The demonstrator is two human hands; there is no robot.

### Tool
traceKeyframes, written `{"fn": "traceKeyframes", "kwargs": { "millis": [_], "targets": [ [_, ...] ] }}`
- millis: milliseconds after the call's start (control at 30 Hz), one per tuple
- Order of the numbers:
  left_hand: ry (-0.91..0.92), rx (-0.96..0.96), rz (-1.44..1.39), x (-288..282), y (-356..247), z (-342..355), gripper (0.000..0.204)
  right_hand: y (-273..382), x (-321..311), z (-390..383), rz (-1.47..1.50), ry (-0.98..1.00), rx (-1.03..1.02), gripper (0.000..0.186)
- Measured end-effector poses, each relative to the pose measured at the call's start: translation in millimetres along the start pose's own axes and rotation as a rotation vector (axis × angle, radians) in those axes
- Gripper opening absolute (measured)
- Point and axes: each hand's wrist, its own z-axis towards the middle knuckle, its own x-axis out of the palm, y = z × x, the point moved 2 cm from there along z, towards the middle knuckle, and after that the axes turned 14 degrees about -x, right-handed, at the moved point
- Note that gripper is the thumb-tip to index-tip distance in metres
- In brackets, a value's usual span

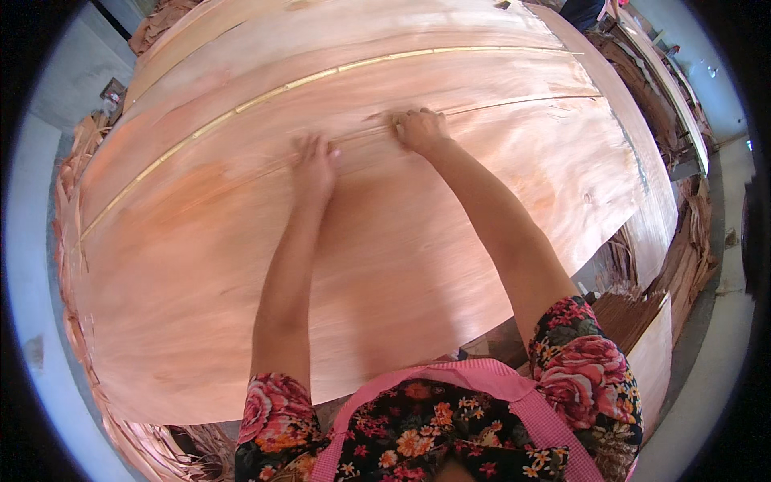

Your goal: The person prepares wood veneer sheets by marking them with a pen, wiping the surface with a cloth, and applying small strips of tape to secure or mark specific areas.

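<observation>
A large, thin sheet of pinkish-brown wood veneer (385, 265) spreads out before me. A narrow seam or edge line (514, 101) runs across it, under both my hands. My left hand (316, 159) is on the veneer just below this line; motion smears its fingers. Farther right, my right hand (422, 130) sits on the line with its fingers curled and drawn together. What those fingers hold, if anything, is hidden. Beyond both hands lies a long, thin, jointed bamboo stick (297, 82), slightly bowed across the sheet.
More veneer (450, 28) extends past the bamboo stick. Ragged veneer scraps (68, 233) hang along the left side. Stacked brown veneer strips (691, 233) lie at the right, beside a pale wall (723, 345). Part of another person (584, 12) shows at the top right.
</observation>
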Motion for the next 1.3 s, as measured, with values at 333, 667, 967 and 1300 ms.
{"fn": "traceKeyframes", "kwargs": {
  "millis": [333,667,967,1300],
  "targets": [
    [0.050,-0.034,0.321,32.5,-103.4,-14.0,0.065,-20.7,8.5,-5.2,-0.144,-0.017,-0.286,0.022],
    [0.071,-0.074,0.365,32.9,-98.6,-10.8,0.064,-197.0,25.9,-47.6,-0.033,-0.048,-0.109,0.023],
    [0.098,-0.160,0.301,108.5,-265.3,-7.2,0.055,-284.2,31.9,-60.0,-0.027,0.036,-0.078,0.024],
    [0.102,-0.154,0.326,97.5,-263.7,-16.6,0.057,-244.7,37.9,-60.7,-0.167,-0.147,-0.122,0.029]
  ]
}}
